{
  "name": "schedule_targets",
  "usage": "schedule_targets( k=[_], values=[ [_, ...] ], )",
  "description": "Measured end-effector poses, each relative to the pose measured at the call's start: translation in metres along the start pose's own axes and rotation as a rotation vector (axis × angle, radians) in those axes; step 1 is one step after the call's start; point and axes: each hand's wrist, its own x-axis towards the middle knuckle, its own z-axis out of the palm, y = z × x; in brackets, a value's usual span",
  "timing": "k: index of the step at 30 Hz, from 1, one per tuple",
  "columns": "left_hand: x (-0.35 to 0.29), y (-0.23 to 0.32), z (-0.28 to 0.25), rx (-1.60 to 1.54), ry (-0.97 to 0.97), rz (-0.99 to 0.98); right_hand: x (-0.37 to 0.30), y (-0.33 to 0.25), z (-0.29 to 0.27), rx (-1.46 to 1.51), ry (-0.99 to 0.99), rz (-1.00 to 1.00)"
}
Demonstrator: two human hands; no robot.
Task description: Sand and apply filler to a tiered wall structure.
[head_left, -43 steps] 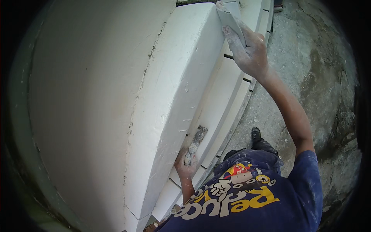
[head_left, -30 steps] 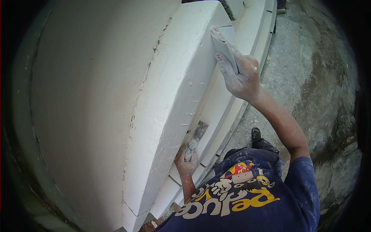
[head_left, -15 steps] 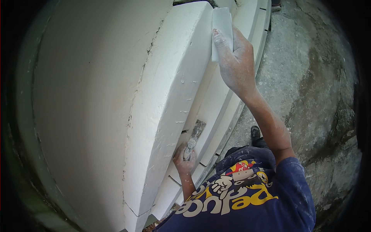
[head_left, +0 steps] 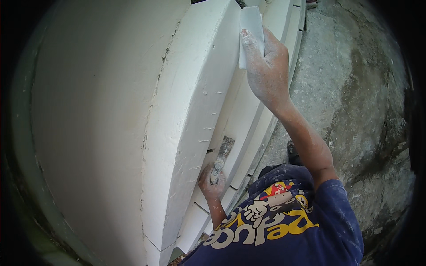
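Observation:
My right hand (head_left: 268, 66), dusted with white powder, is closed on a flat white pad (head_left: 252, 33) that looks like folded sandpaper. The thumb lies along its face, and the pad is against the far end of the white ledge's side face (head_left: 199, 102). That face carries small dents and short raised marks. Lower down, my left hand (head_left: 212, 181) is closed round the handle of a putty knife (head_left: 225, 148). The knife's stained blade points away from me, over the lower white step, beside the ledge. Some of the left fingers are hidden.
A broad pale wall (head_left: 88, 111) fills the left, with a cracked joint (head_left: 155, 88) where it meets the ledge. Lower white steps (head_left: 248, 111) run alongside to the right. Beyond them lies a stained concrete floor (head_left: 337, 97). My dark shoe (head_left: 293, 153) shows near the steps.
The view has shifted slightly, so the wall and ledge sit a little farther left. The right hand and white pad appear slightly farther up and left. Both hands keep their hold.

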Motion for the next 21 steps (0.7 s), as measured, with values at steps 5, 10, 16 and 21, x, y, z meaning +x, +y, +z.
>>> schedule_targets(
  k=[5, 10, 16, 21],
  values=[
    [-0.003, -0.007, 0.003, -0.026, 0.011, 0.038, -0.024, 0.003, 0.012, -0.052, 0.055, -0.052],
    [-0.002, -0.001, 0.001, 0.016, -0.011, 0.016, 0.002, 0.003, -0.003, -0.121, -0.010, 0.046],
    [0.001, 0.000, 0.001, -0.012, -0.022, -0.011, -0.012, 0.007, 0.002, -0.130, 0.038, -0.050],
    [0.003, 0.004, 0.000, 0.002, -0.009, -0.030, -0.010, 0.007, 0.001, -0.132, 0.019, -0.031]
  ],
)
